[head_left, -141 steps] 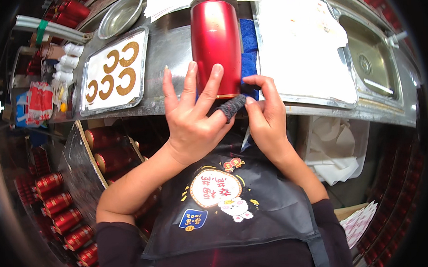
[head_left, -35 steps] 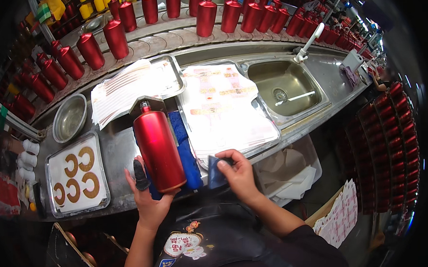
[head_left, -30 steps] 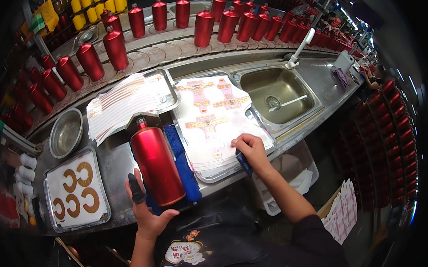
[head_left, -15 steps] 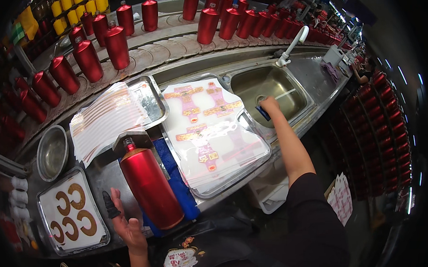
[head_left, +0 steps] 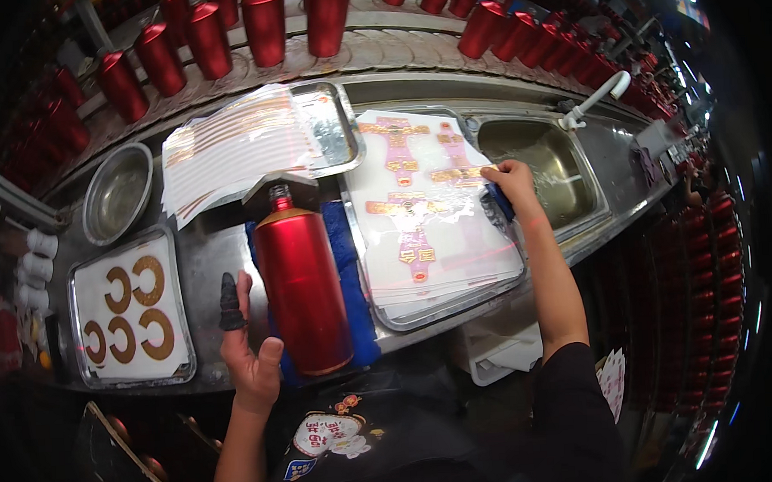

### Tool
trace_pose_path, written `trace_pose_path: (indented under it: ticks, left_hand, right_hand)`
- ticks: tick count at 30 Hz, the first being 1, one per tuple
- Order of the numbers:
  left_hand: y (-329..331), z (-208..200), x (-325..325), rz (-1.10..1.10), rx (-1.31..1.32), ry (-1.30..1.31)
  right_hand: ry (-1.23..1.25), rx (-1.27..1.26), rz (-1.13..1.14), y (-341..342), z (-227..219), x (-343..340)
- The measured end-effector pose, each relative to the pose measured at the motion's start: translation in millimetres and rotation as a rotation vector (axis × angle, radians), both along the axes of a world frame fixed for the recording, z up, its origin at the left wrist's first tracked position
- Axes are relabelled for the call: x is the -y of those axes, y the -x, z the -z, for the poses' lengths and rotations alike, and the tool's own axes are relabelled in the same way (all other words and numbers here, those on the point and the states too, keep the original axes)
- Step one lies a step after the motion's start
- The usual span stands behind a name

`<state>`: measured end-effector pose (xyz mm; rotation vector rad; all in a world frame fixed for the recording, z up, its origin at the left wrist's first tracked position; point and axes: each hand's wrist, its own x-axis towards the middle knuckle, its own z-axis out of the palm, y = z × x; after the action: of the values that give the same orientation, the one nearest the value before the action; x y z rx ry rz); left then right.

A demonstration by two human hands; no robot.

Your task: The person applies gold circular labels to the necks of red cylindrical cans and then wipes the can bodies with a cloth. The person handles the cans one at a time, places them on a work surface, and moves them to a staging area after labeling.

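The left hand, open and empty, its thumb apart, is just left of a glossy red, tapering bottle lying neck-away over bright blue cloth on the metal tabletop. Right of the bottle, the right hand, curled closed, grips a flat, dark blue piece, fingertips at a pink-and-gold label.

Bottle between left tray and stacked sheets, sink right of sheets, bowl behind left tray
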<state>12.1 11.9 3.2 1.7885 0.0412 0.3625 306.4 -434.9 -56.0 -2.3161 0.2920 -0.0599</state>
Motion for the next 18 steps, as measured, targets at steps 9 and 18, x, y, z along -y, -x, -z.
trace_pose_path:
  ticks: [9, 18]
  left_hand:
    - [15, -23, 0, 0.264, -0.019, -0.557]
    - [16, -21, 0, 0.202, 0.001, -0.639]
  right_hand:
    - [0.1, 0.311, -0.175, 18, -41, -14]
    - [-0.619, -0.008, -0.248, 72, -124, -116]
